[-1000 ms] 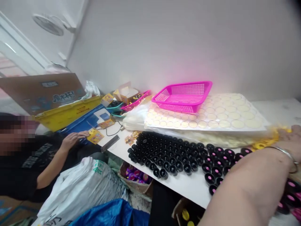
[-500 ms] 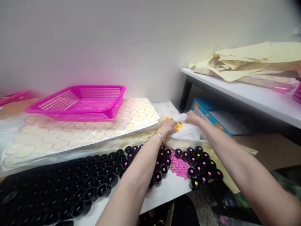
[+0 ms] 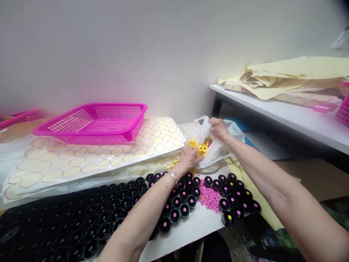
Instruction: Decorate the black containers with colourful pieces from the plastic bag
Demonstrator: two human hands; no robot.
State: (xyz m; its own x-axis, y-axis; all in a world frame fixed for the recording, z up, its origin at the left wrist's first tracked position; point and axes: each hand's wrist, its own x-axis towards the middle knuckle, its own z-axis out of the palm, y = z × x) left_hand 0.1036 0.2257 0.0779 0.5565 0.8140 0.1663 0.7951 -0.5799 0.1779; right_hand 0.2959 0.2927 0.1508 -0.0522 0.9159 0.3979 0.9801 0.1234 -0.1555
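Note:
My right hand (image 3: 219, 128) is closed on the upper edge of a white plastic bag (image 3: 215, 154), lifting it. Small yellow plastic pieces (image 3: 203, 148), some ring-shaped, show in the bag's mouth with some multicoloured bits. At the mouth's left side, my left hand (image 3: 188, 158) has its fingers curled among yellow pieces, its fingertips partly hidden. More yellow bits show beside and below that hand. In front of the bag lies a pile of small pink pieces (image 3: 209, 196), between groups of round black caps (image 3: 184, 210) with pink or yellow centres.
A pink mesh basket (image 3: 120, 136) rests on sheets of round stickers (image 3: 125, 157) at the back left. Many black caps (image 3: 89, 218) crowd the left. To the right stands a raised white shelf (image 3: 272, 109) holding crumpled yellow paper (image 3: 294, 72). A wall rises behind.
My right hand has drawn the bag's edge upward, so the bag stands taller and more yellow pieces show. My left hand has shifted slightly left and down.

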